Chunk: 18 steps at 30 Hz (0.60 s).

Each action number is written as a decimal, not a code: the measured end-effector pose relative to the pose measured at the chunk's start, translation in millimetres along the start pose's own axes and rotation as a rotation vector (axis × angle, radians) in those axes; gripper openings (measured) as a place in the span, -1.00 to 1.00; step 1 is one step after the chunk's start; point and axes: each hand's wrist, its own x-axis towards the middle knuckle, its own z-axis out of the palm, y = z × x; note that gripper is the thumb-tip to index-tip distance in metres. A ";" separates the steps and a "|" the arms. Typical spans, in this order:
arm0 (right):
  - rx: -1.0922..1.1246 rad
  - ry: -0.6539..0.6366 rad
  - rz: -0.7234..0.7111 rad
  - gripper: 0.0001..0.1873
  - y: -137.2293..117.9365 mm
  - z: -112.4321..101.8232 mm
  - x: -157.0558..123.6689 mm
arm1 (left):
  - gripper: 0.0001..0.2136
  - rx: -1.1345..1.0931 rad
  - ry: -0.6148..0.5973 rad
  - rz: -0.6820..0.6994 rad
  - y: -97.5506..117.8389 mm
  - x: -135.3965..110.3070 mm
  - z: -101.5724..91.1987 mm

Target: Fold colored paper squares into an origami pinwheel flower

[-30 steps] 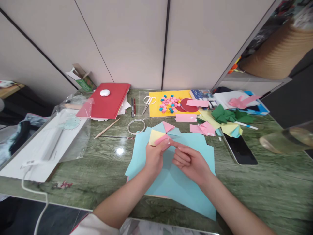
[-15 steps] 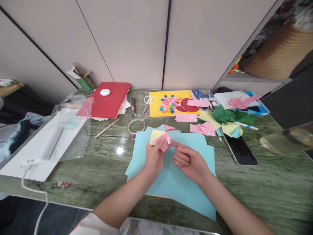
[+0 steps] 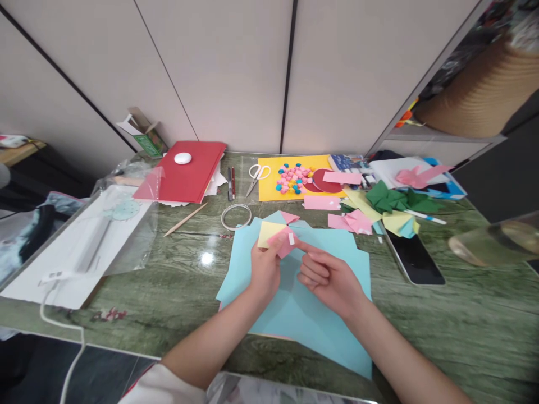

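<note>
My left hand (image 3: 265, 269) is closed on a folded paper piece (image 3: 275, 235) with yellow, pink and light blue flaps, holding it just above a stack of light blue paper sheets (image 3: 295, 303). A small white strip sits on the pink flap. My right hand (image 3: 328, 278) is beside it, its forefinger stretched out and touching the pink flap while the other fingers are curled.
White scissors (image 3: 255, 174), two pens (image 3: 230, 183) and a tape ring (image 3: 236, 216) lie behind the blue sheets. A yellow sheet (image 3: 269, 188) carries several small coloured pieces. Red folder (image 3: 185, 177) at back left, phone (image 3: 415, 258) at right, folded green papers (image 3: 387, 197), plastic bag (image 3: 96, 235) at left.
The pink flap has been folded up and over, and now shows a small white strip. My right forefinger stays at the flap. Both hands have barely shifted.
</note>
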 end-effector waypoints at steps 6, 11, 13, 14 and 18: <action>0.011 0.002 0.008 -0.72 -0.5 -0.8 -0.3 | -0.83 0.007 -0.007 -0.008 0.3 -0.9 1.9; 0.024 0.002 0.008 -0.71 -0.5 -0.4 -1.2 | -0.84 -0.004 -0.006 -0.011 0.4 -1.6 2.7; 0.033 0.006 0.005 -0.71 -0.5 -0.3 -1.5 | -0.84 -0.005 0.005 -0.012 0.0 -1.7 2.7; 0.038 0.009 0.005 -0.71 -0.4 -0.2 -1.7 | -0.83 -0.006 0.008 -0.011 -0.2 -1.7 2.6; 0.068 0.021 0.004 -0.70 0.1 0.2 -1.8 | -0.83 -0.020 0.017 -0.003 -0.9 -2.1 2.7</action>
